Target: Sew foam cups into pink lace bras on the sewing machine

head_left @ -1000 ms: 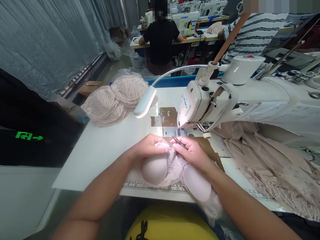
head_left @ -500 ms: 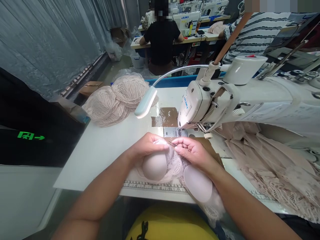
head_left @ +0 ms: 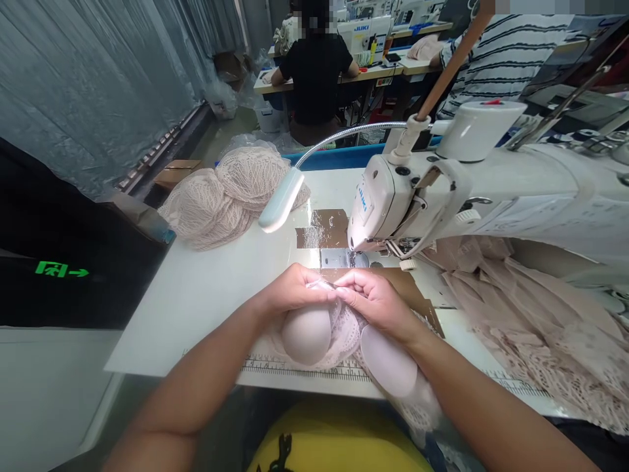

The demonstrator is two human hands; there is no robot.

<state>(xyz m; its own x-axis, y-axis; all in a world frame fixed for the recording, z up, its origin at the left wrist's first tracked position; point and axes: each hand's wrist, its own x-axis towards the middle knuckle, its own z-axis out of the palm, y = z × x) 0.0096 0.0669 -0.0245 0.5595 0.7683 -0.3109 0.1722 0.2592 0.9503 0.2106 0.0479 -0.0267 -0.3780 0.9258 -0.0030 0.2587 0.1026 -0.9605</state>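
Observation:
A pale pink lace bra (head_left: 344, 337) with two padded cups lies on the white sewing table (head_left: 196, 295) in front of me. My left hand (head_left: 289, 292) is closed on the top edge of the left cup. My right hand (head_left: 376, 298) pinches the lace at the middle, fingertips meeting those of the left hand. A small metal tool seen earlier in the right fingers is now hidden. Both hands sit just in front of the needle area of the white sewing machine (head_left: 442, 196).
A gooseneck lamp (head_left: 278, 200) hangs over the table. A heap of lace bras (head_left: 226, 193) lies at the back left, and more lace fabric (head_left: 540, 334) is piled at the right. Other people sit at sewing machines behind. A ruler strip (head_left: 304, 368) runs along the front edge.
My right fingers have curled in toward the left hand, and the thin metal tool that showed between them a second ago is no longer visible. The bra has barely shifted.

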